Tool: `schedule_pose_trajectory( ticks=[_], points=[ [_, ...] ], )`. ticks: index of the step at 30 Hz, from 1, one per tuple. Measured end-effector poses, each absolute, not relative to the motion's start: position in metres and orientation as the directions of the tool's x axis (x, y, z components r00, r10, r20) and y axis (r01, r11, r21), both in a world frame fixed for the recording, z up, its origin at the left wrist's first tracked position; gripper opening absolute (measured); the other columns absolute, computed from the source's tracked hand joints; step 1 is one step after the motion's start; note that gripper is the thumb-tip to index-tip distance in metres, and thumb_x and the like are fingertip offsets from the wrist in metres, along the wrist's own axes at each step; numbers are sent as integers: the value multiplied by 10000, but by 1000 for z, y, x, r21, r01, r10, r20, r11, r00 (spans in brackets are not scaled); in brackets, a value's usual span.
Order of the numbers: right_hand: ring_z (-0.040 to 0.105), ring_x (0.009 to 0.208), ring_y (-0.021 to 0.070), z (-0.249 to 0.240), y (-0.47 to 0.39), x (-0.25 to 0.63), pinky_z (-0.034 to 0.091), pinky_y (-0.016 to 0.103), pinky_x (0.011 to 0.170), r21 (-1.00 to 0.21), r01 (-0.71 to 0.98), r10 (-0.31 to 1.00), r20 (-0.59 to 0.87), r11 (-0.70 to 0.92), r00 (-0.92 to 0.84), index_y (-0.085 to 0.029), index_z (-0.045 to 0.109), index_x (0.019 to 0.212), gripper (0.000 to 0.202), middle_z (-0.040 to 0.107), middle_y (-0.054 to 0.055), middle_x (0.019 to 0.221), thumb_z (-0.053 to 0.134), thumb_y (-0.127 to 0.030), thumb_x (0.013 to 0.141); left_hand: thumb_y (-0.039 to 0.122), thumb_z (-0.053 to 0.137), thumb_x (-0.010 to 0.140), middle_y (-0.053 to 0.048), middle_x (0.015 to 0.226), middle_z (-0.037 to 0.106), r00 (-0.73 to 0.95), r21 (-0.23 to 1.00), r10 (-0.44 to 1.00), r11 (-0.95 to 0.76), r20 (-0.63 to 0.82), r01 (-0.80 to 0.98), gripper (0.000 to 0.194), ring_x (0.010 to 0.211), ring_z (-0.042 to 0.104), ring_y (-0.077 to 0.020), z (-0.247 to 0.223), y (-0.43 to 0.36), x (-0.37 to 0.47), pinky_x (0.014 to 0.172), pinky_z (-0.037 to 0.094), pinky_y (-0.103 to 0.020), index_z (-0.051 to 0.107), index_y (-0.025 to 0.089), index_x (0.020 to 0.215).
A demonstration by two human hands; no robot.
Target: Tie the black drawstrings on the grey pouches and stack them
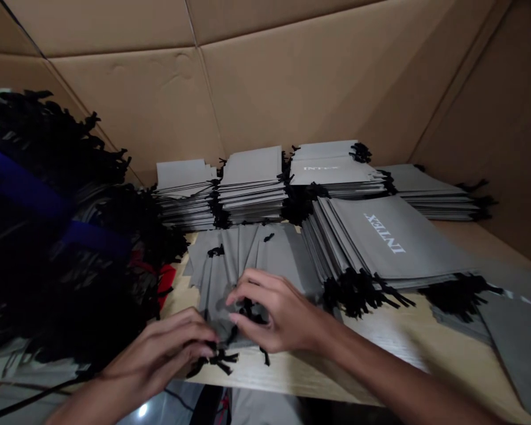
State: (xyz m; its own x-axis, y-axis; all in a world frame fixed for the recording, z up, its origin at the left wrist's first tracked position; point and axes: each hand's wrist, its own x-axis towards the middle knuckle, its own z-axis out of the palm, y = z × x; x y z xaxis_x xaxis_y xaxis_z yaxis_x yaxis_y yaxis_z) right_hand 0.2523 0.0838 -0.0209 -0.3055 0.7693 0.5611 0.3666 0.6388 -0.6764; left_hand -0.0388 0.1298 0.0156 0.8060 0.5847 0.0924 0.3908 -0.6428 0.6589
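Grey fabric pouches [283, 254] with black drawstrings lie overlapping near the middle of the wooden table. My left hand [168, 348] is at their lower left corner, its fingers pinched together on black drawstring ends [223, 359]. Over the lower part of the same pouches is my right hand [274, 310], with its thumb and fingers apart beside a dark cord [248, 307]; nothing shows held in it. To the right, a thick fanned stack of grey pouches [393, 236] printed INTEX lies with its black cord ends towards me.
Several neat pouch stacks [254, 177] stand along the cardboard wall [292, 82]. A tall dark heap [62, 248] of corded pouches with blue bands rises at the left. More grey pouches [517, 336] lie at the right edge of the wooden table [407, 354].
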Motion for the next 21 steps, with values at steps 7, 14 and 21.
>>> schedule_pose_trajectory(
  ticks=[7,14,21],
  points=[
    [601,760,118,-31,83,235,467,235,667,-763,251,801,542,596,-255,-194,759,1124,143,647,9,938,683,-214,1004,320,631,1103,-46,992,856,700,779,706,-497,107,383,239,882,825,-176,14,133,-23,818,622,-172,854,305,1185],
    [573,714,79,-34,84,233,451,181,636,-840,164,853,490,517,-179,-191,782,1129,188,657,-10,918,738,-169,947,501,823,968,-51,874,887,554,944,828,-113,-83,310,250,846,870,-228,3,134,-9,795,672,-205,870,286,1087],
    [603,722,81,-36,84,230,449,182,624,-874,128,879,447,469,-167,-196,799,1095,214,688,-12,928,854,-222,890,409,909,907,-54,941,843,553,983,827,-1,-103,184,188,847,835,-212,-9,136,-9,790,668,-222,886,264,1025]
  ],
)
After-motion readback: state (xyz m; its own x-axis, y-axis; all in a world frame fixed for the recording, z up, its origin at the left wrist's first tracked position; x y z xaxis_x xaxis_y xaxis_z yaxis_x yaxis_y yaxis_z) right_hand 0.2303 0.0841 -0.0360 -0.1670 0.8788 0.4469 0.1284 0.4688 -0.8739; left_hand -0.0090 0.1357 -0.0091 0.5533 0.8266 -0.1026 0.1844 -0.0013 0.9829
